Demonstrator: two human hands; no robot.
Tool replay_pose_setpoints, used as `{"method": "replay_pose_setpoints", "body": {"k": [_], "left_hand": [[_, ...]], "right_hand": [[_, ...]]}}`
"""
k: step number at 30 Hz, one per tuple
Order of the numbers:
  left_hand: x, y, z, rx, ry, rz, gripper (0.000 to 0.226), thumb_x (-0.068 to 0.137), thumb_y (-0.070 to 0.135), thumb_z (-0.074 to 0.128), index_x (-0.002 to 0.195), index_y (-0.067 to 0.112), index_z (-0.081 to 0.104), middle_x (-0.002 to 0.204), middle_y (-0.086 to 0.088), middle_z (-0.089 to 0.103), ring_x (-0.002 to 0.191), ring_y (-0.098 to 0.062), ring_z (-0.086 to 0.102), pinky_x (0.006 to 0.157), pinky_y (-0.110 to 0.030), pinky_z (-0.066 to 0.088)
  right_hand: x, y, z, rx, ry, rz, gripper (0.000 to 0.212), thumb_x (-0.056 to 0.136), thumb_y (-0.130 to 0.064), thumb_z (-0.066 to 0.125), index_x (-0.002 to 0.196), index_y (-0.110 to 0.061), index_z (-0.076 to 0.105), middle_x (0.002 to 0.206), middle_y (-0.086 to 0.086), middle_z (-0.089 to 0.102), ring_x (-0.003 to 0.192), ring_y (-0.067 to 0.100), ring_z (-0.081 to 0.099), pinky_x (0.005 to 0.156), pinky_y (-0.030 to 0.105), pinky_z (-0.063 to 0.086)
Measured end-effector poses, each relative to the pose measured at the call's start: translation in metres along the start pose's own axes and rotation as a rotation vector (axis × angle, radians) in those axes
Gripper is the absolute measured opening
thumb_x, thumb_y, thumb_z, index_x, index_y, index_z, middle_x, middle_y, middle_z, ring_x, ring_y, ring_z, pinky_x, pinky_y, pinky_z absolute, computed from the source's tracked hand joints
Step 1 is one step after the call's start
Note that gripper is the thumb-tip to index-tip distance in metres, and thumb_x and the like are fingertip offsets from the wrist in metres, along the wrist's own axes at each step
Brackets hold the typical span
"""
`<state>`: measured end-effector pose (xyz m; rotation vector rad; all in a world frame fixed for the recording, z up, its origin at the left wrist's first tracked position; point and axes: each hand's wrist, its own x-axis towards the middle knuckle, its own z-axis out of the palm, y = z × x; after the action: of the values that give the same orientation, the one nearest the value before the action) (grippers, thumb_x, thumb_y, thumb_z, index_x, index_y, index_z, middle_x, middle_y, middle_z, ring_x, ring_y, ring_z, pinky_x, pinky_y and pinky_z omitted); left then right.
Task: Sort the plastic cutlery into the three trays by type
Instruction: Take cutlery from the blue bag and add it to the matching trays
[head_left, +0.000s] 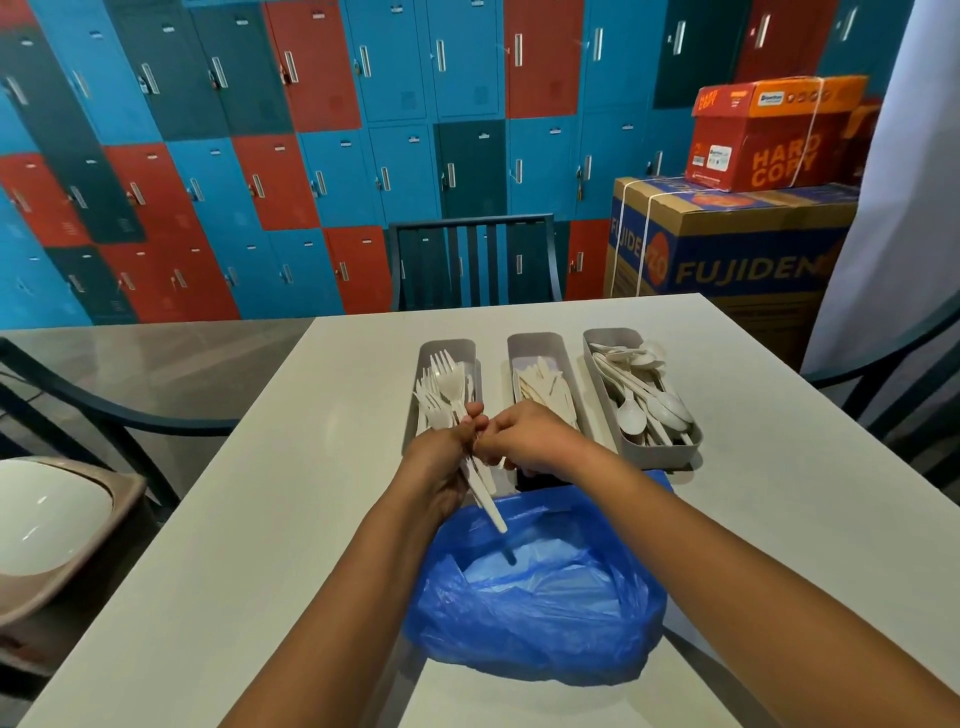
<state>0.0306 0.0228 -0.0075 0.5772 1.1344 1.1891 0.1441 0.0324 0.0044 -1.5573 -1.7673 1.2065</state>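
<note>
Gripping a bundle of white forks (451, 402) over the left tray (447, 349), the left hand (441, 457) hides that tray's near end. The right hand (524, 434) pinches at the handles, fingertips concealed, covering part of the knife tray (537, 345). Spoons fill the right tray (660, 452). A blue bag (535, 613) lies nearest; its contents are unclear.

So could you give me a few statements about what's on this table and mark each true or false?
1. The left hand holds a bunch of forks. True.
2. The right tray holds knives. False: it holds spoons.
3. A blue plastic bag lies on the table in front of the trays. True.
4. The right hand rests flat on the table. False: it is raised, its fingers meeting the left hand at the fork handles.
5. The middle tray is empty. False: it holds cutlery.
</note>
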Motion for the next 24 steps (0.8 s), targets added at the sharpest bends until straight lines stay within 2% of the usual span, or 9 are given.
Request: {"method": "replay_pose_setpoints", "body": {"k": [3,4,6,10,12,14,17,20,24], "left_hand": [[-0.002,0.002,-0.002,0.056,-0.017,0.016,0.027,0.098,0.000,0.037,0.111,0.004,0.061,0.092,-0.008,0.064,0.083,-0.020,0.061,0.079,-0.037,0.053],[-0.003,0.003,-0.002,0.081,-0.025,0.023,0.026,0.098,0.001,0.038,0.112,0.004,0.060,0.096,-0.009,0.064,0.084,-0.022,0.062,0.080,-0.038,0.054],[-0.003,0.005,-0.005,0.124,-0.026,0.032,0.024,0.099,0.004,0.039,0.112,0.004,0.060,0.100,-0.013,0.064,0.082,-0.023,0.064,0.071,-0.035,0.058],[0.000,0.006,-0.013,0.201,0.063,0.027,0.022,0.098,0.009,0.045,0.113,0.000,0.058,0.089,-0.016,0.066,0.073,-0.023,0.066,0.053,-0.029,0.059],[-0.002,0.006,-0.016,0.225,0.067,0.041,0.019,0.098,0.010,0.045,0.109,0.002,0.058,0.082,-0.013,0.064,0.067,-0.020,0.061,0.038,-0.019,0.048],[-0.006,0.006,-0.017,0.251,0.072,0.053,0.014,0.099,0.009,0.044,0.104,0.004,0.056,0.078,-0.012,0.062,0.060,-0.017,0.057,0.031,-0.013,0.037],[-0.002,0.004,-0.024,0.312,0.108,0.070,0.015,0.097,0.007,0.046,0.103,0.004,0.058,0.078,-0.012,0.063,0.053,-0.013,0.059,0.030,-0.012,0.031],[0.005,0.003,-0.031,0.369,0.136,0.072,0.015,0.094,0.007,0.048,0.101,0.008,0.061,0.072,-0.008,0.062,0.056,-0.012,0.052,0.031,-0.013,0.027],[0.006,0.004,-0.034,0.408,0.132,0.093,0.014,0.096,0.013,0.047,0.089,0.013,0.059,0.064,-0.002,0.054,0.049,-0.009,0.046,0.033,-0.013,0.025]], "right_hand": [[0.003,-0.002,0.002,-0.031,0.022,0.022,0.017,0.083,-0.015,0.058,0.066,-0.010,0.059,0.067,0.005,0.055,0.058,0.015,0.048,0.047,0.023,0.036],[0.004,-0.002,0.002,-0.028,0.035,0.027,0.016,0.082,-0.015,0.057,0.068,-0.010,0.059,0.067,0.006,0.054,0.060,0.017,0.048,0.048,0.024,0.035],[0.005,-0.004,0.003,-0.032,0.062,0.020,0.013,0.082,-0.014,0.055,0.072,-0.009,0.060,0.068,0.009,0.051,0.063,0.020,0.046,0.052,0.026,0.034],[0.006,-0.006,0.006,-0.051,0.066,0.002,0.014,0.081,-0.011,0.055,0.067,-0.010,0.057,0.069,0.010,0.048,0.062,0.019,0.041,0.054,0.027,0.032],[0.007,-0.007,0.009,-0.066,0.050,-0.007,0.020,0.082,-0.011,0.055,0.062,-0.012,0.054,0.067,0.007,0.048,0.060,0.019,0.041,0.055,0.026,0.033],[0.008,-0.008,0.011,-0.105,0.022,-0.016,0.023,0.084,-0.013,0.055,0.061,-0.014,0.054,0.066,0.003,0.051,0.058,0.016,0.044,0.054,0.025,0.035],[0.010,-0.008,0.015,-0.184,-0.017,-0.047,0.023,0.088,-0.017,0.056,0.065,-0.016,0.056,0.067,-0.002,0.053,0.059,0.011,0.046,0.053,0.023,0.037],[0.008,-0.010,0.016,-0.205,-0.033,-0.078,0.018,0.089,-0.019,0.058,0.072,-0.014,0.061,0.065,-0.004,0.052,0.055,0.007,0.044,0.047,0.020,0.034],[0.010,-0.012,0.018,-0.178,-0.008,-0.070,0.024,0.087,-0.012,0.056,0.063,-0.015,0.056,0.063,-0.005,0.050,0.053,0.006,0.042,0.046,0.018,0.032]]}}
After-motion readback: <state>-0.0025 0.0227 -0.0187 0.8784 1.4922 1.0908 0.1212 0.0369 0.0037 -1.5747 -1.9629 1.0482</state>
